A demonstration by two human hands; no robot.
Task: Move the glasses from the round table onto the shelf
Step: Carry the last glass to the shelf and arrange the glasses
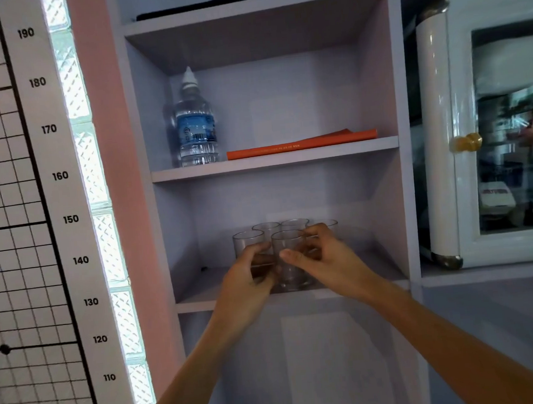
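Fingers (260,248) of left hand (249,272) curl round the left glass (248,239); right hand (325,258) grips the front glass (292,269). Both stand on the shelf (374,273) beside the other glasses (266,229). Seat bases flat, let go slowly, don't knock neighbours.

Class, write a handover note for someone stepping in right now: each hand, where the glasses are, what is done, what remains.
Left hand grips the left front glass; right hand grips the middle front glass.
Both seem set down on the shelf, three back glasses behind them.
Left: release both. The round table is out of view; check it for more.
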